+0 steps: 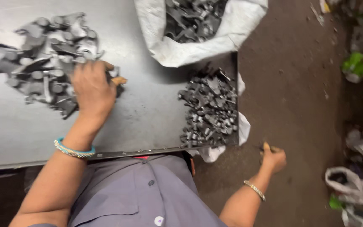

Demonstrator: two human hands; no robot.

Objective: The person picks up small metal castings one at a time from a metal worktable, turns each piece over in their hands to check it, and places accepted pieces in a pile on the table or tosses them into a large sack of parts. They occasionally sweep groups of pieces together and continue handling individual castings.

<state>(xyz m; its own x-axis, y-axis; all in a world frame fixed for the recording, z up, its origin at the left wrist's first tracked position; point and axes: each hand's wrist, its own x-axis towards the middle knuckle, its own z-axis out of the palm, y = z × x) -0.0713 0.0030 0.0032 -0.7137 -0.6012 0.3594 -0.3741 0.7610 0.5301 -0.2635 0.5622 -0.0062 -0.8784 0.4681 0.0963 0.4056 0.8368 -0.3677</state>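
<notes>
At the upper left of the frame, my left hand (92, 90) lay palm-down, fingers spread loosely over a heap of dark metal parts (43, 54) on the table (148, 113). Lower right, off the table, my right hand (274, 159) hung curled over the floor (299, 84), perhaps pinching something small. Another pile (210, 109) sat right of centre below a white sack (215, 38).

Dim, motion-blurred, glare on tabletop (148, 109)

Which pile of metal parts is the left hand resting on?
The left hand rests on the spread-out pile at the table's left, not the heap at its right edge.
</notes>
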